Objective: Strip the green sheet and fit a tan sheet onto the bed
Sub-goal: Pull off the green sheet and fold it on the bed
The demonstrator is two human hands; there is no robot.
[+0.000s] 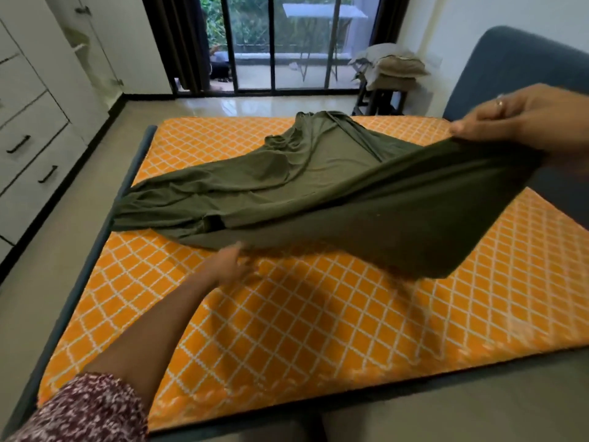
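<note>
While the olive-green fabric sheet (318,193) lies bunched across the orange lattice-patterned mattress (287,330), one edge is pinched by the right hand (522,119). Its lower edge is touched by the blurred left hand (228,266); finger spread cannot be told.

One view only, worn on my head: wide-angle, looking forward and down across the mattress (287,330) from its near edge, toward the glass doors (280,43) at the far wall. Close range; my forearms enter from below and right.
</note>
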